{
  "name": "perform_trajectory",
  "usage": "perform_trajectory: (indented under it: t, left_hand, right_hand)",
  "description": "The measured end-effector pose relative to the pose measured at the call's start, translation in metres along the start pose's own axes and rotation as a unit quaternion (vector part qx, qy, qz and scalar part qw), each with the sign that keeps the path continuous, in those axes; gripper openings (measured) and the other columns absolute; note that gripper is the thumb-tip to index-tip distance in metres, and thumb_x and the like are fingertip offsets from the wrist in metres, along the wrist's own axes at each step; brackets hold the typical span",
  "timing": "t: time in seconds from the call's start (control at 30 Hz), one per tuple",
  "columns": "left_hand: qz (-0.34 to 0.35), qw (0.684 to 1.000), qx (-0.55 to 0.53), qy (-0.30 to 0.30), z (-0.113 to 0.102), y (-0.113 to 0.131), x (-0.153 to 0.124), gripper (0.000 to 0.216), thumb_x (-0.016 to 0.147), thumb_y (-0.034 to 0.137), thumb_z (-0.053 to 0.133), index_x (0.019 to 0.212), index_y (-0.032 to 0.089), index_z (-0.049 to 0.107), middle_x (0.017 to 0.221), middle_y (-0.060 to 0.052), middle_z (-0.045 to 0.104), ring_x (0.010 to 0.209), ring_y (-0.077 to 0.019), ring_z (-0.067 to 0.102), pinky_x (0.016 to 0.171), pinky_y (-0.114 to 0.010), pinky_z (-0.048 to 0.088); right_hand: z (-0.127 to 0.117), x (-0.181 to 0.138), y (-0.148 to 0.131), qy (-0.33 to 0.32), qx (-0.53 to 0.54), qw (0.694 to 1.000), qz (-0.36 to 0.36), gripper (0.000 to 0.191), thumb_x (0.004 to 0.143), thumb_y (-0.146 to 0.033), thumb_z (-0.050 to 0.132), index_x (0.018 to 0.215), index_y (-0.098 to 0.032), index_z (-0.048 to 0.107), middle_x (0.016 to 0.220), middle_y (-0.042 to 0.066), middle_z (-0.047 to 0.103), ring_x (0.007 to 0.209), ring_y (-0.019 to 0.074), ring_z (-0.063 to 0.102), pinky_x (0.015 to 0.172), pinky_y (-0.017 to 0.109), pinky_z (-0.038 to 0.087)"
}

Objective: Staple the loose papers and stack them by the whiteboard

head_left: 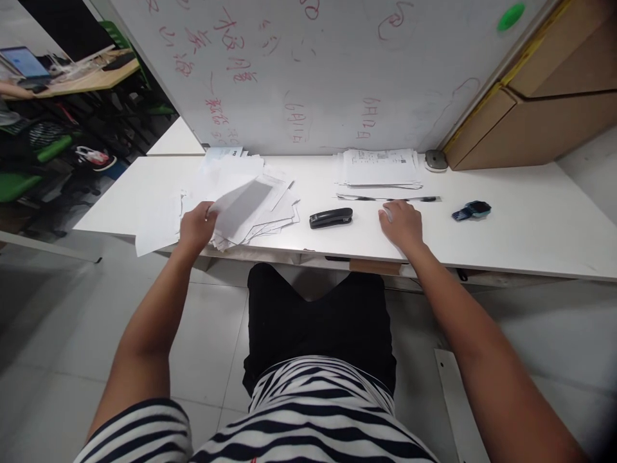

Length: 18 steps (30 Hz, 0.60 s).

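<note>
- a black stapler point(330, 218) lying flat on the white table point(530, 238);
- a blue wristwatch point(472, 210) further right, well apart from the stapler;
- a neat stack of printed sheets point(380, 167) at the table's back edge, against a whiteboard point(337, 77) with red writing; a green magnet point(511, 16) near the board's top right;
- a small round grey object point(436, 160) just beside the stack;
- cardboard boxes point(544, 109) at the right;
- green chairs point(29, 173) and a laptop point(24, 62) on a wooden desk point(91, 78), far left

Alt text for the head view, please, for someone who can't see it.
Seen from above, a seated person's left hand holds up a sheet from a loose pile of papers on a white table, while the right hand rests on the table, right of a black stapler. A neat paper stack and a whiteboard are behind.
</note>
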<state>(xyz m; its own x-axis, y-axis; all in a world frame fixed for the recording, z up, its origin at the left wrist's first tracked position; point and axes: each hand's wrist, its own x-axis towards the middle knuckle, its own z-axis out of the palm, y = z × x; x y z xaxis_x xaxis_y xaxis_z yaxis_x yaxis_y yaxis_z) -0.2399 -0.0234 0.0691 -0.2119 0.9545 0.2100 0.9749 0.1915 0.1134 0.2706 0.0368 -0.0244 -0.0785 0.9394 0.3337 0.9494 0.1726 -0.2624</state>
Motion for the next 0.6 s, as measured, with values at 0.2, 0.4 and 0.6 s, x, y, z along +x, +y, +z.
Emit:
perform_trajectory:
  t: [0.2, 0.4, 0.6]
  left_hand:
    - [0.035, 0.999, 0.017, 0.023, -0.002, -0.01, -0.02, 0.034, 0.092, 0.04, 0.041, 0.115, 0.024, 0.061, 0.11, -0.007, 0.068, 0.103, -0.0262, 0.062, 0.088, -0.036, 0.044]
    - [0.142, 0.984, -0.047, -0.092, 0.019, 0.006, -0.038, 0.047, 0.086, 0.039, 0.052, 0.13, 0.023, 0.052, 0.138, -0.006, 0.052, 0.126, -0.0242, 0.048, 0.103, -0.035, 0.039]
    - [0.187, 0.967, -0.098, -0.14, 0.021, 0.002, -0.035, 0.051, 0.082, 0.051, 0.056, 0.125, 0.022, 0.056, 0.136, -0.008, 0.053, 0.125, -0.0246, 0.048, 0.105, -0.037, 0.038]
  right_hand:
    - [0.0, 0.0, -0.001, -0.005, -0.006, 1.0, -0.003, 0.04, 0.093, -0.038, 0.035, 0.115, -0.016, 0.061, 0.119, 0.015, 0.06, 0.106, 0.0327, 0.052, 0.089, 0.047, 0.039]
    - [0.003, 0.0, 0.001, -0.005, -0.012, 1.0, 0.001, 0.04, 0.092, -0.037, 0.036, 0.116, -0.015, 0.06, 0.121, 0.015, 0.059, 0.107, 0.0334, 0.052, 0.089, 0.048, 0.039]
    - [0.003, 0.0, 0.002, 0.004, -0.004, 1.0, -0.001, 0.039, 0.091, -0.037, 0.037, 0.114, -0.016, 0.061, 0.122, 0.015, 0.059, 0.107, 0.0341, 0.052, 0.089, 0.048, 0.039]
